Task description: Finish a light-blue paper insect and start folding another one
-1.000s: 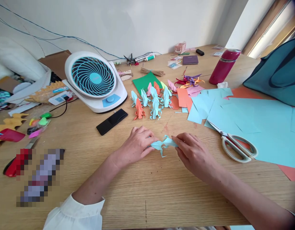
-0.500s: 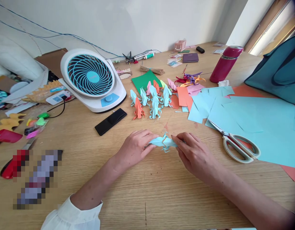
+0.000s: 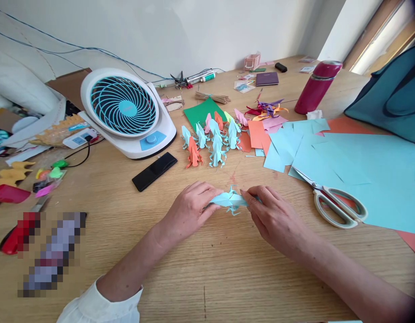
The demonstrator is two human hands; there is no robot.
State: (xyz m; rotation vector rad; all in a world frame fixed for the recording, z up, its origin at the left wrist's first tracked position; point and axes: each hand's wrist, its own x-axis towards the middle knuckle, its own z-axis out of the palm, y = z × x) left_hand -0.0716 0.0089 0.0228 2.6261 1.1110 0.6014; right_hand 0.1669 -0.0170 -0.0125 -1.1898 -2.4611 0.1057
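Observation:
Between my two hands, just over the table, is a light blue folded paper figure (image 3: pixel 230 200) with thin curled legs at its middle. My left hand (image 3: pixel 190 207) pinches its left end between thumb and fingers. At the other end, my right hand (image 3: pixel 269 211) grips the paper with thumb and fingertips; that tip is partly hidden. Beyond the hands stand several similar folded figures, among them a light blue one (image 3: pixel 217 150) and an orange one (image 3: pixel 193 152). White-handled scissors (image 3: pixel 331 202) lie to the right of my right hand, partly on light blue paper sheets (image 3: pixel 372 170).
A white fan (image 3: pixel 126 112) stands at the left back, with a black flat case (image 3: pixel 155 171) before it. Behind the figures lies a green sheet (image 3: pixel 198 112). A magenta bottle (image 3: pixel 317 87) and a teal bag (image 3: pixel 392 96) are at the right. A red-handled knife (image 3: pixel 14 240) lies at far left.
The two parts of the paper figure, with a jagged gap between them before, now look closed up into one body. Both hands keep their grip; the view has shifted slightly.

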